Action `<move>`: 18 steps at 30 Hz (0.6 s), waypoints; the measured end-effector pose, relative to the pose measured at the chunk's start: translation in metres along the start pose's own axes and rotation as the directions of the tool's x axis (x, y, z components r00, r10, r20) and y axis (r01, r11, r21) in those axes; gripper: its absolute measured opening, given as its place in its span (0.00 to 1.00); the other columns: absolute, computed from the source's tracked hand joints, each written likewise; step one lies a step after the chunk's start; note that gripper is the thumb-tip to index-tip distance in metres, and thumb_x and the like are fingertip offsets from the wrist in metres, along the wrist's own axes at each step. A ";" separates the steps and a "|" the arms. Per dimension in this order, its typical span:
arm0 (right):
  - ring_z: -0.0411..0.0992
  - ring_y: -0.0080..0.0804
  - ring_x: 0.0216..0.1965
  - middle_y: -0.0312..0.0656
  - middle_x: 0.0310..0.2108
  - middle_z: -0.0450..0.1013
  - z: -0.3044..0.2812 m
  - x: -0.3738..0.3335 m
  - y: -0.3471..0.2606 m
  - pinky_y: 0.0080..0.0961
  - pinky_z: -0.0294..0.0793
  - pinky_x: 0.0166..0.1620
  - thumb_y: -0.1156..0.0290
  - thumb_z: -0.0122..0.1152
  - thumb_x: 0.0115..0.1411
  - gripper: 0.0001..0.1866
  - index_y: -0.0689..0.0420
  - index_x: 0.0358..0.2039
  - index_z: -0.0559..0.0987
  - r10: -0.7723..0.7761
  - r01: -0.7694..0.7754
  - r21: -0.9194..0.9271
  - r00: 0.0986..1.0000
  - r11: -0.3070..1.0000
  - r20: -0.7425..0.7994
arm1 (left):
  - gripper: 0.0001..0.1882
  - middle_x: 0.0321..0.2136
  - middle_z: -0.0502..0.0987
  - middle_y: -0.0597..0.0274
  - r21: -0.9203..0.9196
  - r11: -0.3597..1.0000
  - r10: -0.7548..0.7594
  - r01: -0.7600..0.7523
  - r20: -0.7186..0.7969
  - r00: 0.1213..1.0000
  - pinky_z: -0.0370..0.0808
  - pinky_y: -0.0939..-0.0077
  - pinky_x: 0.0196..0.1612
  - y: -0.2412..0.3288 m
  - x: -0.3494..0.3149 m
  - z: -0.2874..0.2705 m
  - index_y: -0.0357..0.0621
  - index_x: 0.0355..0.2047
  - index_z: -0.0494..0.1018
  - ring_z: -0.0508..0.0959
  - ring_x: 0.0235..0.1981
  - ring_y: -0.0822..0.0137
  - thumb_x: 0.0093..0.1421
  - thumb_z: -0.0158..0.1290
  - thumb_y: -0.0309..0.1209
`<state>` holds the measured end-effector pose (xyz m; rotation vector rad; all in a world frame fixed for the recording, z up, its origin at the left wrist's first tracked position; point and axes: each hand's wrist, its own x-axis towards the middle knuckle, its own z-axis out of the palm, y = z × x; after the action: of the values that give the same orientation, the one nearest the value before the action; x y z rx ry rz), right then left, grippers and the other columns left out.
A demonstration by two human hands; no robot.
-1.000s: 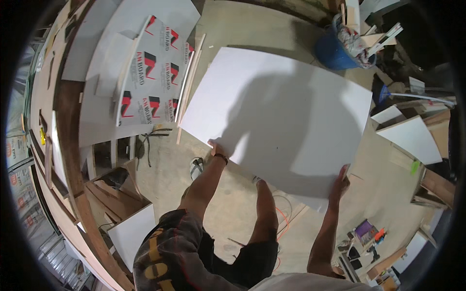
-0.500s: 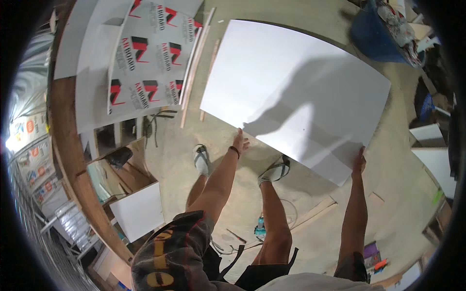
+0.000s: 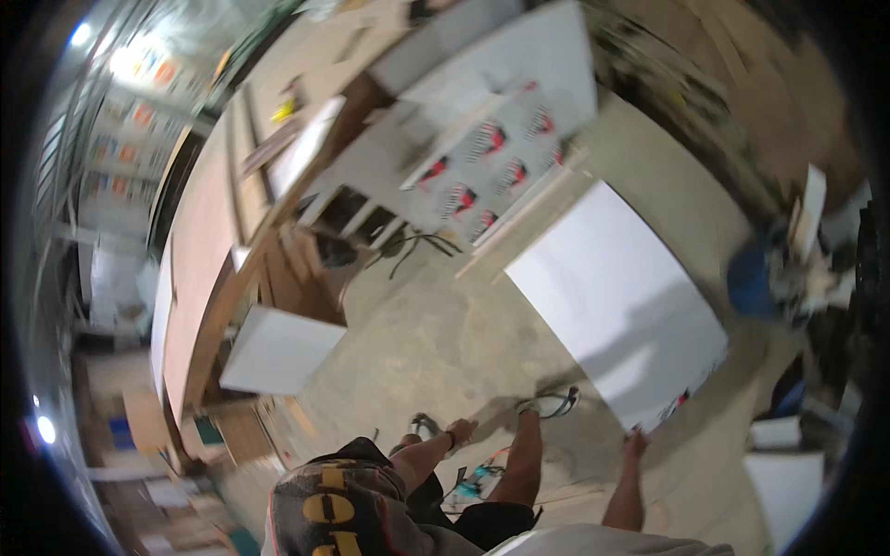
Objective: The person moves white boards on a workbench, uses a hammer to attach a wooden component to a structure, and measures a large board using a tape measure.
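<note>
A large white board [image 3: 612,278] lies over the concrete floor in front of me, my shadow falling across it. Red and black print shows along its near right edge. My right hand [image 3: 635,443] grips the board at its near corner, fingers closed on the edge. My left hand [image 3: 461,432], with a dark band at the wrist, is away from the board, above my left foot. Motion blurs its fingers, and nothing large shows in it.
Printed panels [image 3: 501,157] lean against a wooden workbench [image 3: 218,306] at left. Below it sits a white-fronted box [image 3: 283,350]. A blue tub [image 3: 749,283] heaped with scraps stands at right, near white offcuts [image 3: 783,491]. A teal power tool [image 3: 477,482] lies by my feet.
My view has swung left, bringing the workbench into sight. My left hand has come off the board's edge and back toward me. My right hand still holds the near corner.
</note>
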<state>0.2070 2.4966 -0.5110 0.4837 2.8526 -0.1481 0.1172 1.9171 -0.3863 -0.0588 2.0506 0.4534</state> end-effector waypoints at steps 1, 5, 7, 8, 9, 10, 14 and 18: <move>0.76 0.50 0.44 0.49 0.41 0.78 -0.012 -0.010 -0.037 0.44 0.75 0.49 0.64 0.61 0.60 0.15 0.59 0.44 0.80 0.119 -0.139 0.095 0.974 0.986 0.193 | 0.27 0.31 0.84 0.59 -0.291 0.938 -0.167 0.188 0.097 0.981 0.79 0.64 0.29 0.028 -0.008 -0.017 0.42 0.44 0.77 0.83 0.29 0.64 0.67 0.49 0.55; 0.76 0.47 0.47 0.44 0.41 0.80 -0.085 -0.104 -0.234 0.43 0.75 0.50 0.55 0.57 0.64 0.16 0.50 0.46 0.81 -0.608 0.464 0.429 0.733 0.775 0.305 | 0.28 0.34 0.84 0.57 -0.605 0.744 -0.199 0.284 0.206 0.958 0.80 0.63 0.37 0.028 -0.107 -0.046 0.42 0.48 0.77 0.84 0.32 0.61 0.68 0.48 0.55; 0.74 0.47 0.53 0.47 0.47 0.79 -0.121 -0.128 -0.310 0.44 0.72 0.55 0.52 0.55 0.65 0.19 0.50 0.45 0.84 -0.577 0.525 0.261 0.640 0.810 0.508 | 0.29 0.35 0.84 0.56 -0.695 0.694 -0.144 0.189 0.124 0.982 0.80 0.63 0.42 0.008 -0.146 -0.057 0.43 0.49 0.77 0.84 0.34 0.59 0.67 0.47 0.57; 0.74 0.47 0.53 0.47 0.48 0.79 -0.142 -0.138 -0.346 0.45 0.72 0.55 0.51 0.54 0.65 0.19 0.49 0.45 0.84 -0.653 0.734 0.029 0.585 0.678 0.481 | 0.30 0.35 0.84 0.56 -0.750 0.641 -0.144 0.164 0.092 0.985 0.80 0.63 0.44 -0.010 -0.171 -0.051 0.43 0.50 0.77 0.84 0.34 0.58 0.67 0.47 0.57; 0.74 0.47 0.54 0.48 0.49 0.79 -0.157 -0.147 -0.384 0.45 0.72 0.56 0.49 0.54 0.65 0.20 0.48 0.46 0.84 -0.719 0.842 -0.221 0.536 0.492 0.442 | 0.31 0.40 0.84 0.53 -0.753 0.640 -0.167 0.150 0.055 0.984 0.78 0.63 0.50 -0.032 -0.185 -0.049 0.43 0.52 0.77 0.84 0.40 0.56 0.67 0.47 0.58; 0.74 0.47 0.54 0.49 0.50 0.78 -0.173 -0.164 -0.417 0.45 0.72 0.56 0.48 0.54 0.64 0.21 0.47 0.46 0.84 -0.783 0.862 -0.434 0.453 0.263 0.426 | 0.31 0.42 0.83 0.51 -0.571 0.819 -0.030 -0.047 -0.124 0.992 0.77 0.62 0.51 -0.067 -0.200 -0.043 0.43 0.53 0.77 0.83 0.43 0.55 0.67 0.47 0.58; 0.76 0.51 0.54 0.52 0.52 0.77 -0.214 -0.172 -0.548 0.48 0.73 0.56 0.47 0.53 0.61 0.25 0.47 0.49 0.84 -0.534 0.890 -0.267 0.438 0.369 0.723 | 0.28 0.47 0.81 0.45 -0.896 0.443 -0.312 -0.034 -0.190 0.931 0.74 0.58 0.56 -0.202 -0.270 -0.078 0.43 0.53 0.77 0.79 0.51 0.51 0.64 0.50 0.52; 0.79 0.55 0.45 0.54 0.39 0.81 -0.276 -0.197 -0.680 0.45 0.76 0.48 0.55 0.55 0.57 0.21 0.59 0.34 0.86 -0.618 0.791 -0.053 0.516 0.609 0.593 | 0.23 0.37 0.84 0.47 -0.953 0.275 -0.740 -0.130 -0.296 0.604 0.76 0.55 0.47 -0.384 -0.358 -0.007 0.43 0.41 0.81 0.83 0.36 0.53 0.68 0.44 0.47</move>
<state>0.0971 1.8345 -0.1544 -0.7530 2.2540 0.0477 0.3797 1.5061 -0.1911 -1.6894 2.0559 1.4894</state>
